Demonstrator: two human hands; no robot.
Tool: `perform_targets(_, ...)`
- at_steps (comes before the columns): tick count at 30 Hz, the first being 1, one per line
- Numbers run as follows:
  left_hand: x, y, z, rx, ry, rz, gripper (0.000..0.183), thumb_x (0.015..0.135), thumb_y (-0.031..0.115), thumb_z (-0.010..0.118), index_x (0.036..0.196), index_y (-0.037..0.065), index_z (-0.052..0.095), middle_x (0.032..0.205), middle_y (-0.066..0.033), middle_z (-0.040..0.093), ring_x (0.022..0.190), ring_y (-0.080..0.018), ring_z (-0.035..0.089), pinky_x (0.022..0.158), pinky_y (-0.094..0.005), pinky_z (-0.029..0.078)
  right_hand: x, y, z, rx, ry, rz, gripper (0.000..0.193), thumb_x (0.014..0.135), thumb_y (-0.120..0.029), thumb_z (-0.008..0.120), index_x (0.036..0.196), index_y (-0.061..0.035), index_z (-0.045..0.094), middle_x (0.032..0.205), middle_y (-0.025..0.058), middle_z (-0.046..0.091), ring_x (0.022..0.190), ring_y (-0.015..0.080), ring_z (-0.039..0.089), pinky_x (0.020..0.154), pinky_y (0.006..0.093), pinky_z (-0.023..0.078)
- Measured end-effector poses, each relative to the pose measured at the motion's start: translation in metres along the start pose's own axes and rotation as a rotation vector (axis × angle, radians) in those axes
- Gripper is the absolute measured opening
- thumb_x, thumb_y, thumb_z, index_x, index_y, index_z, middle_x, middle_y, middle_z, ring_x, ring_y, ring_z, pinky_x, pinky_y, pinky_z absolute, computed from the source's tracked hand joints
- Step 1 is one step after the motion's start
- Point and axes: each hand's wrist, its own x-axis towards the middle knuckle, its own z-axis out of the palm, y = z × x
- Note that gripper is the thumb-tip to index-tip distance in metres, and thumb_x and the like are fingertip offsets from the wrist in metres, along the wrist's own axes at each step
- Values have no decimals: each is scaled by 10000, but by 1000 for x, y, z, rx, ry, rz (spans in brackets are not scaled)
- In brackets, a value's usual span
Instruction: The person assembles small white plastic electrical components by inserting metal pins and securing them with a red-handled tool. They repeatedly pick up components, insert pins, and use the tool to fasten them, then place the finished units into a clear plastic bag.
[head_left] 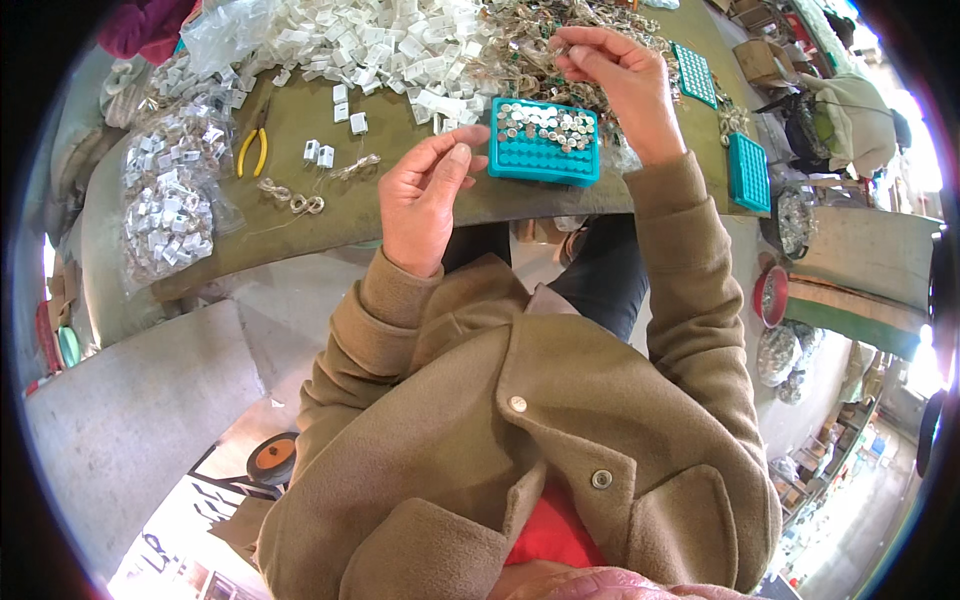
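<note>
My left hand hovers beside the left edge of a teal tray, fingers loosely bent and apart, with nothing visible in them. Small round metallic pieces fill the tray's far rows; the near rows show bare teal slots. Beyond the tray's far right corner, my right hand is raised over a heap of thin tangled wires with small parts. Its thumb and index finger pinch together, and whatever they hold is too small to make out.
White plastic housings are piled at the far side. Yellow-handled pliers, wire coils and a clear bag of white pieces lie to the left. Two more teal trays rest on the right. The table's near edge curves before me.
</note>
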Motion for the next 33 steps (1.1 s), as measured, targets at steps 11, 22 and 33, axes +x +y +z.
perform_targets(11, 5, 13, 10, 350, -112, -81, 208, 931, 113, 633, 1110, 13, 667, 898, -15, 695, 626, -23, 568, 484, -179, 421, -67, -8, 46, -200, -134, -90, 203, 902, -50, 650, 1097, -23, 703, 961, 51, 718, 866, 88, 631, 776, 258, 514)
perform_targets(22, 0, -7, 13, -331, -197, -540, 115, 964, 176, 600, 936, 64, 600, 685, 60, 477, 518, -15, 383, 427, -177, 304, -99, -6, 45, -105, -140, -22, 236, 896, 7, 606, 1117, -27, 679, 960, 61, 685, 869, 126, 626, 778, 285, 507)
perform_targets(33, -14, -20, 32, -288, -110, -575, 19, 927, 80, 614, 937, 66, 607, 639, 67, 510, 484, -5, 424, 410, -177, 324, -122, 10, 55, -319, 212, -120, 200, 850, -31, 653, 1047, -60, 644, 881, 56, 628, 701, 187, 598, 618, 324, 496)
